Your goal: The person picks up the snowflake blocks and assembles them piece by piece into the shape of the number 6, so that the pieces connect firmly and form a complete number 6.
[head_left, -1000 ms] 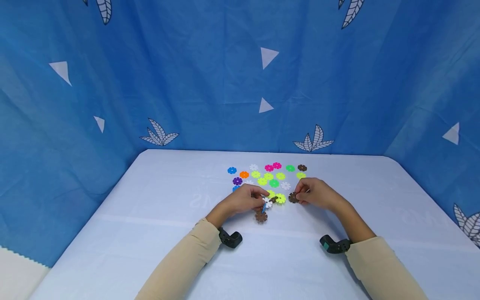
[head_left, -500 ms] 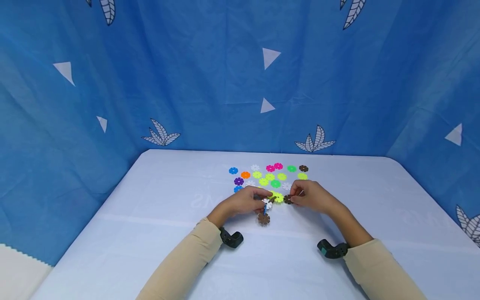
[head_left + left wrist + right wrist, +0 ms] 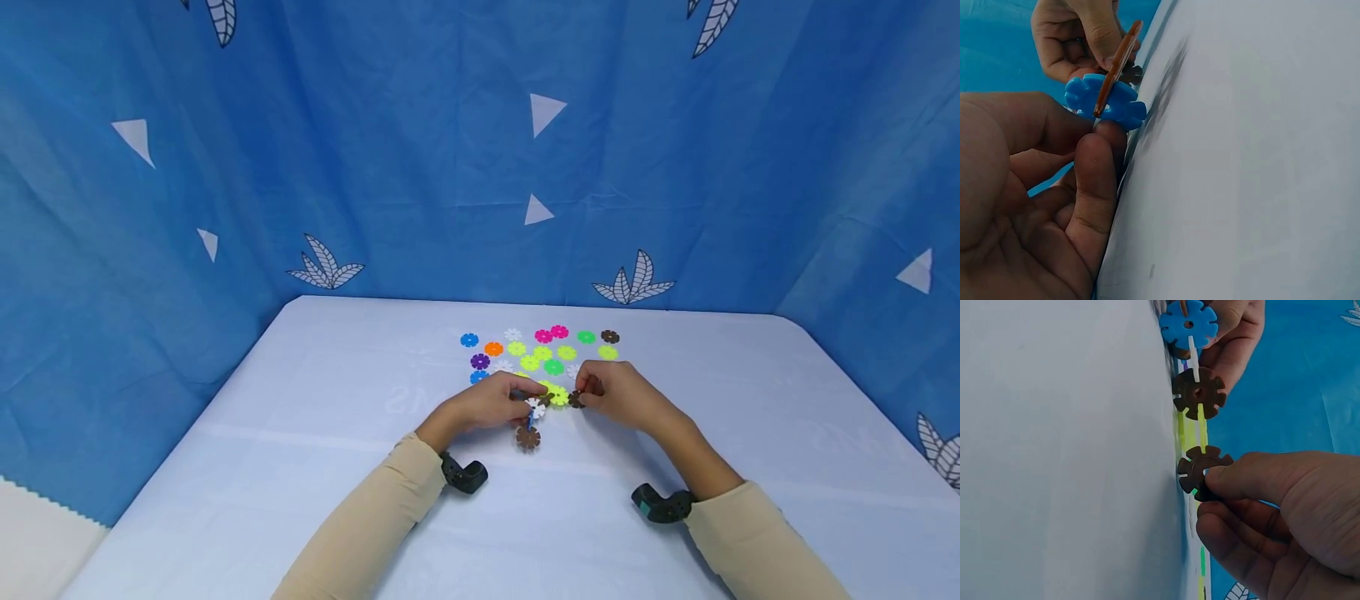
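Head view: chain of notched discs (image 3: 558,395) between hands (image 3: 491,398) (image 3: 617,392).

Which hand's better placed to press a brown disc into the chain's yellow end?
Likely the right hand: it pinches a brown disc by the yellow disc; the left hand holds the chain.

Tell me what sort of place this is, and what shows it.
Probably a makeshift filming booth for tabletop work: a blue printed curtain hangs behind and beside a white-covered table, colorful notched discs lie spread on it, and a black device sits at each wrist.
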`<state>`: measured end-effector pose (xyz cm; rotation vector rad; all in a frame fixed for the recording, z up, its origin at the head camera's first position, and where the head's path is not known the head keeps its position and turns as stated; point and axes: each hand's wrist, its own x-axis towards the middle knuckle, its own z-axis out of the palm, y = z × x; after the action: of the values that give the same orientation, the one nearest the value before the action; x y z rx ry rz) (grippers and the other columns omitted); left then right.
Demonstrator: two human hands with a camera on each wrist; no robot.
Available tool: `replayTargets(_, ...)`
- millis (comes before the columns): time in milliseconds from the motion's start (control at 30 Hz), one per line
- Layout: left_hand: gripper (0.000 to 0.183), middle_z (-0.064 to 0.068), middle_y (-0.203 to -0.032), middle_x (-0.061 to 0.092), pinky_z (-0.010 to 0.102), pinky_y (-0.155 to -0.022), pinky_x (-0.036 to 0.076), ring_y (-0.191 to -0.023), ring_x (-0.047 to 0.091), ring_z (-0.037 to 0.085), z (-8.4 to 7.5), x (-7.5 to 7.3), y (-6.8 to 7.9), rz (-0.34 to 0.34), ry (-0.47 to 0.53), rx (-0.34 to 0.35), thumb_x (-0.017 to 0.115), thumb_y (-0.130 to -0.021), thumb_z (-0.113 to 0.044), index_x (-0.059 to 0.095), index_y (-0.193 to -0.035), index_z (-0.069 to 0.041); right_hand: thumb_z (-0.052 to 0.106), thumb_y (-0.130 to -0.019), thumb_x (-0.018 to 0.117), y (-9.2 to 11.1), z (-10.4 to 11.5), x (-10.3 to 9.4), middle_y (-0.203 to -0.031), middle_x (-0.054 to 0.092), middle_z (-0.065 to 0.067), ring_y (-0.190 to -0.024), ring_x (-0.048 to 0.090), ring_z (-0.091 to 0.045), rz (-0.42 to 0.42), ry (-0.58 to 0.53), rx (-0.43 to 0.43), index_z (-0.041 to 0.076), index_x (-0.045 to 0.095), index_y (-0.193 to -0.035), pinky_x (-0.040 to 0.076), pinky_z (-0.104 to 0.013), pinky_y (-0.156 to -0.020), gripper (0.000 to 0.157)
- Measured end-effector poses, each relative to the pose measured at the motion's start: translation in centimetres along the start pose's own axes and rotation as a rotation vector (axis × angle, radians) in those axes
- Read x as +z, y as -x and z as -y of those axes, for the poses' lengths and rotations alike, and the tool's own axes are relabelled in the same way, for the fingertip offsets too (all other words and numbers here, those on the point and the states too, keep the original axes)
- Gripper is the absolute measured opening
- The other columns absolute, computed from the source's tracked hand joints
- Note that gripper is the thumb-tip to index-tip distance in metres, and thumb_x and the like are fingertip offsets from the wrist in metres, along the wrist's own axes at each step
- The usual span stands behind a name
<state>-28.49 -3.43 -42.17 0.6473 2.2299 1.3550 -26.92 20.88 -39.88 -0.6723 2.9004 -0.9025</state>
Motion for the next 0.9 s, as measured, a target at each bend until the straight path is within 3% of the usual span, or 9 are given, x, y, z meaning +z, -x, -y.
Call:
replayTargets(300,0.040,0.006,-0.127,0.066,0.028,-0.081,0.056,-0.085,0.066,0.014,0.42,0.07,-0.22,0.023,0.054,0.006,0.062,-0.095,-0.001,0.064,-0.135,-0.001,-0.004,-0.087,0.074,-0.10,0.12,0.26,-0.076,0.061,0.004,-0.071,0.054,-0.017,0.000,0.009,-0.027,0.010,0.063,-0.087,0.050,-0.029,-0.063,0.018)
replayTargets(567,0.035,0.004,-0.095,0.069,0.028,-0.073,0.054,-0.080,0.064,0.017,0.37,0.09,-0.41,0.020,0.047,0.029,0.058,-0.100,-0.004,0.063,-0.134,-0.001,-0.003,-0.087,0.075,-0.07,0.02,0.00,-0.080,0.064,0.003,-0.075,0.057,-0.017,0.000,0.045,-0.002,0.010,0.067,-0.088,0.051,-0.032,-0.069,0.016)
replayTargets(733,0.031,0.004,-0.090,0.069,0.027,-0.069,0.054,-0.075,0.063,0.017,0.18,0.25,-0.37,-0.008,0.027,0.039,0.058,-0.102,-0.008,0.064,-0.133,-0.004,-0.003,-0.087,0.075,-0.04,-0.08,-0.05,-0.083,0.066,0.004,-0.078,0.058,-0.017,0.008,0.045,-0.006,0.011,0.068,-0.088,0.052,-0.032,-0.070,0.016)
replayTargets(900,0.029,0.001,-0.098,0.068,0.028,-0.066,0.054,-0.072,0.060,0.016,0.08,0.32,-0.25,-0.055,0.022,0.056,0.062,-0.102,-0.010,0.068,-0.130,-0.011,-0.004,-0.087,0.075,-0.18,-0.12,0.03,-0.084,0.068,0.004,-0.077,0.058,-0.016,0.011,0.025,-0.043,0.012,0.070,-0.086,0.052,-0.032,-0.069,0.017)
